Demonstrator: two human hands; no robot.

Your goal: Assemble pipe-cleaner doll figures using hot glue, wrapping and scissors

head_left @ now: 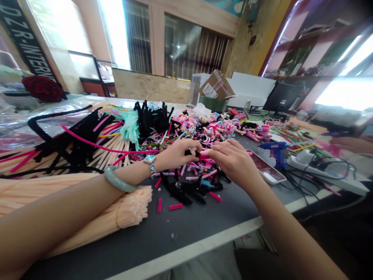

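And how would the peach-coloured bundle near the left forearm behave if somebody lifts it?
The bundle would probably stay together, since a thin band crosses it. Its long, straight strands suggest some stiffness; the uneven ends may splay.

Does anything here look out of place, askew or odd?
Mildly, yes. The box sits tilted over the green bin at the back, not flat. Short pink pieces lie scattered on the desk in front of the pile, like stray offcuts. A blocky patch covers part of the glue gun, apparently an image artefact, not damage.

a dark sign (pixel 27 42) at left reads "dzr·intern".
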